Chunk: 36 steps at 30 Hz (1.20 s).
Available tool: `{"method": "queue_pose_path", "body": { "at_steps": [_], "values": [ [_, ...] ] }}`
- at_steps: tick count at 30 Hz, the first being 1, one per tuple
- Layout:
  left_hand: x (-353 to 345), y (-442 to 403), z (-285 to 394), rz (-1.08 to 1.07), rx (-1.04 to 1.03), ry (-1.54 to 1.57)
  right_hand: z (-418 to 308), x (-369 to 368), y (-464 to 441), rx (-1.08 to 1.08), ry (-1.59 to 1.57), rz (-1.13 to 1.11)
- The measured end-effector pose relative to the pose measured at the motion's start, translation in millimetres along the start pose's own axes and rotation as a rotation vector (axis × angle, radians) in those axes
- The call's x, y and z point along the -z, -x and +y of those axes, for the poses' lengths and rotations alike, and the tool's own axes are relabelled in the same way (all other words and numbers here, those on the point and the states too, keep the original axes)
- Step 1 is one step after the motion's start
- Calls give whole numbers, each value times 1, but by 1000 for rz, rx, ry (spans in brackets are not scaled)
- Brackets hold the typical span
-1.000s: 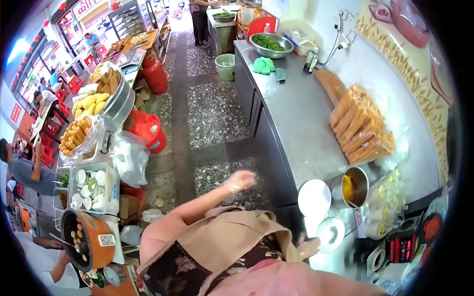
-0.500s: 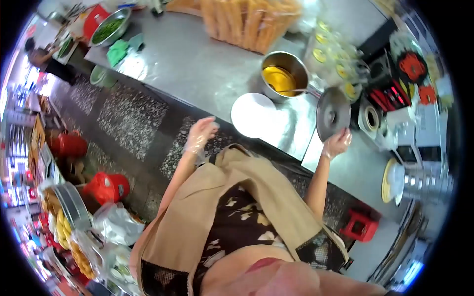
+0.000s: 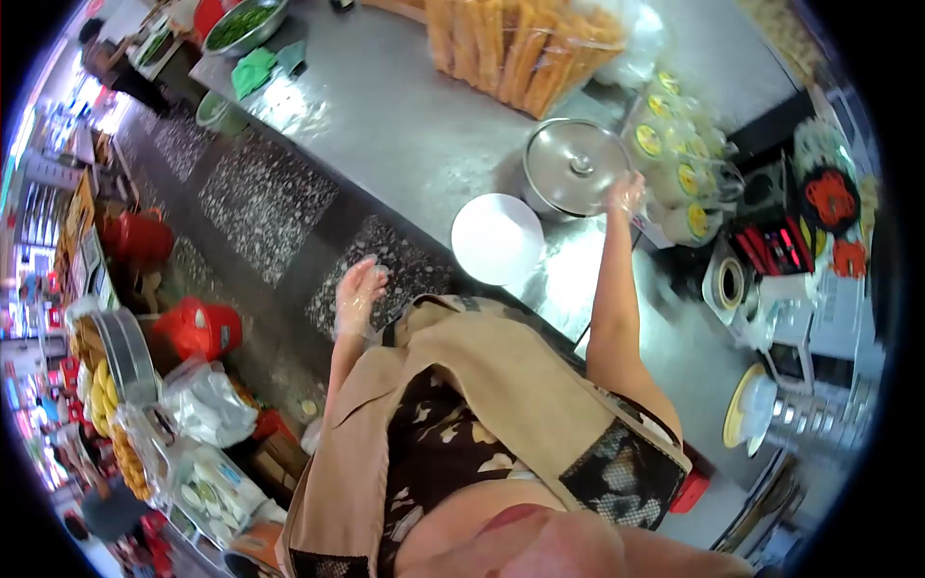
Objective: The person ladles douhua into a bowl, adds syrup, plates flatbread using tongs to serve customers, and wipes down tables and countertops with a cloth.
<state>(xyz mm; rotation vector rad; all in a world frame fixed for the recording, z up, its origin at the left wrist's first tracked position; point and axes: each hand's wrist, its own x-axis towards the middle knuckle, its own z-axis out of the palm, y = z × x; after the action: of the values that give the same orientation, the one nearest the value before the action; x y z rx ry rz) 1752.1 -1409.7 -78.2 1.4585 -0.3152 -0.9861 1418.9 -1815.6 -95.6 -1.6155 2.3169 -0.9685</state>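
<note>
A metal pot (image 3: 549, 204) stands on the steel counter with its lid (image 3: 576, 154) lying over the top, round knob up. My right hand (image 3: 624, 195), in a clear plastic glove, is at the right rim of the lid, fingers closed around the edge. The pot's contents are hidden under the lid. To the pot's lower left, a white round plate (image 3: 497, 240) sits near the counter's front edge. My left hand (image 3: 358, 297), also gloved, is held out over the floor away from the counter, open with nothing in it.
Bagged fried dough sticks (image 3: 525, 53) lie behind the pot on the counter (image 3: 385, 106). Several yellow-topped containers (image 3: 674, 154) stand to its right. A bowl of chopped greens (image 3: 241, 27) and a green cloth (image 3: 253, 72) are at the far left. A red bucket (image 3: 207, 328) stands behind me.
My right hand has brought the lid up and left onto the pot, covering the yellow liquid inside. My left hand has shifted a little down and left.
</note>
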Motion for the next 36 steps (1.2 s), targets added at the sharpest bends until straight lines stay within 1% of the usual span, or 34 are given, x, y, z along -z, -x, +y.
{"method": "queue_pose_path", "body": {
  "at_steps": [1,3,5,6,7,8,10,11,13,14,15,16,17,18,19,20,21,22,23,25,26,28,29,30,31,32,33,35,36],
  "values": [
    [13,8,-8,57,29,1,-4,-3,3,17,4,-34],
    [29,25,-16,187,47,92,-24,29,24,104,235,79],
    [44,37,-25,270,68,167,-11,11,31,282,183,214],
    [44,44,-27,332,54,162,-16,13,39,364,136,220],
    [42,50,-25,348,58,202,-26,19,51,446,86,229],
    [42,54,-27,359,69,229,-30,22,62,444,105,216],
    [36,55,-25,375,76,253,-38,22,75,566,11,208],
    [28,54,-20,384,105,234,-38,22,78,563,12,204],
    [17,49,-19,397,120,216,-39,21,81,720,-11,184],
    [14,42,-22,336,117,153,-44,22,85,806,-104,179],
    [12,32,-22,288,94,94,-54,27,97,888,-206,154],
    [8,26,-21,284,113,82,-62,30,111,917,-234,10],
    [4,20,-20,233,98,70,-57,20,126,1017,-308,-83],
    [-2,16,-14,206,101,-5,-55,18,145,1118,-343,-228],
    [-12,13,-8,205,87,-4,-58,16,163,1192,-356,-265],
    [-18,10,-4,177,74,-16,-58,10,181,1208,-336,-347],
    [-20,7,-4,132,40,1,-57,8,196,1164,-205,-533],
    [-21,4,-7,121,36,6,-59,2,209,1151,-170,-616],
    [-21,2,-9,110,35,12,-58,-2,220,1149,-132,-685],
    [-23,3,-6,132,32,-8,-65,-10,234,1179,-75,-715],
    [-22,6,-4,142,22,-14,-66,-15,234,1218,-93,-717],
    [-6,4,-16,162,39,2,-84,-36,231,1167,-177,-584],
    [4,3,-22,184,50,11,-99,-44,222,1226,-338,-423],
    [11,4,-19,217,47,-19,-116,-52,217,1211,-347,-301],
    [17,4,-16,251,47,-49,-138,-50,213,1170,-243,-261],
    [27,-6,-27,302,75,15,-153,-67,211,1071,-433,-315],
    [36,-14,-28,317,60,-17,-179,-61,210,1163,-277,-246],
    [49,-30,-21,343,36,13,-223,-76,223,1154,-412,-379],
    [57,-42,-20,349,29,48,-244,-86,238,1175,-431,-385]
  ]
}}
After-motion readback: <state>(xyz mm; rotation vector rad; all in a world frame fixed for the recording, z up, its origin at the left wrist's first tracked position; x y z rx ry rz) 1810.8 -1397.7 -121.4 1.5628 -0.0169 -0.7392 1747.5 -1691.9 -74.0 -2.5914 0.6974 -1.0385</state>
